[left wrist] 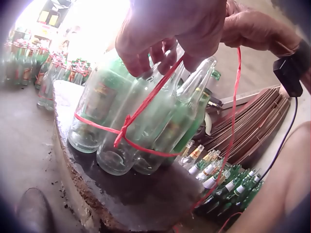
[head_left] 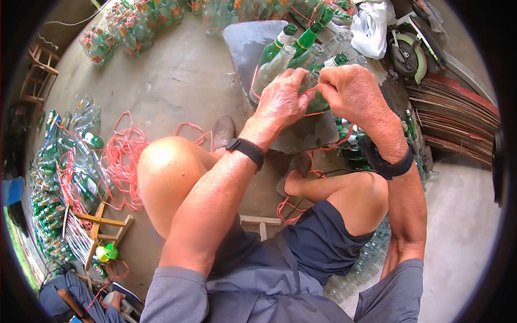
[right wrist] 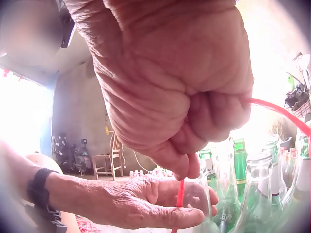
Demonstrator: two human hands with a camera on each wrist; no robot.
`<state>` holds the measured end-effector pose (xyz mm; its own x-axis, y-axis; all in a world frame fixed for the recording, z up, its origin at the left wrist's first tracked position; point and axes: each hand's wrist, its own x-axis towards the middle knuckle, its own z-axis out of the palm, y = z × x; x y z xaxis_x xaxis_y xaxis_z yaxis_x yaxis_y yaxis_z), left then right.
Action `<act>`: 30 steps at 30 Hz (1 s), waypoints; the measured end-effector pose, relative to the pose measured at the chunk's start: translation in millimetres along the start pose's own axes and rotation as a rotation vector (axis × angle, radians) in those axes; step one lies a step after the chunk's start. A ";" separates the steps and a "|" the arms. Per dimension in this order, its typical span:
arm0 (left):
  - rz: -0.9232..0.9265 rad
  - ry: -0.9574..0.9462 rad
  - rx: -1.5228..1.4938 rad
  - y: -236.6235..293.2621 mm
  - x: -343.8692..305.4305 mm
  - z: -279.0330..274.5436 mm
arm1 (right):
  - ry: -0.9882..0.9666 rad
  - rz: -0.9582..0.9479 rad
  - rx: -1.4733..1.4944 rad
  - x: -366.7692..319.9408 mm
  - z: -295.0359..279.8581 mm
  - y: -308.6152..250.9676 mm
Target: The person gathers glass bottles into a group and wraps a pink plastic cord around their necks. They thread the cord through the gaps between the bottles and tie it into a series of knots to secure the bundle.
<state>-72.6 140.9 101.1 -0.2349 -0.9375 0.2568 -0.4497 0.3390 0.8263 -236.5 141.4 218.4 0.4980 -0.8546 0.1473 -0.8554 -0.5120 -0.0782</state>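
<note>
Green and clear glass bottles [head_left: 274,67] stand bunched together on a dark slab [head_left: 296,134]. Red plastic string [left wrist: 146,102] circles their lower bodies, with a knot in front, and one length slants up from it. My left hand [head_left: 283,99] is over the bottle necks, its fingers bent down among them. That length runs behind its thumb [right wrist: 182,217], pinched there. Just to the right, my right hand [head_left: 353,89] grips the same string, fingers curled into the palm and thumb against the forefinger [right wrist: 192,165]. Another strand [left wrist: 235,97] hangs from it past the slab.
Loose red string [head_left: 126,161] lies heaped on the floor to the left, by many bottles [head_left: 59,177] and a wooden stool [head_left: 99,226]. Tied bottle bundles [head_left: 132,32] stand at the back. Flat stacked sheets [head_left: 458,116] and a wheel [head_left: 406,56] are at right. Another person [head_left: 72,296] sits lower left.
</note>
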 end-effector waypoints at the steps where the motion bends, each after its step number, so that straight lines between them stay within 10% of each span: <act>1: -0.025 -0.037 0.017 0.5 0.0 -0.7 | -0.007 -0.001 -0.004 0.9 -1.0 0.2; 30: 0.043 0.064 0.049 2.7 -6.0 19.5 | -0.077 -0.144 0.049 36.2 -18.4 10.1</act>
<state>-89.3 149.0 92.0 -0.2003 -0.9244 0.3246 -0.4822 0.3814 0.7887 -229.7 107.0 241.0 0.6256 -0.7755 0.0850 -0.7676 -0.6314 -0.1101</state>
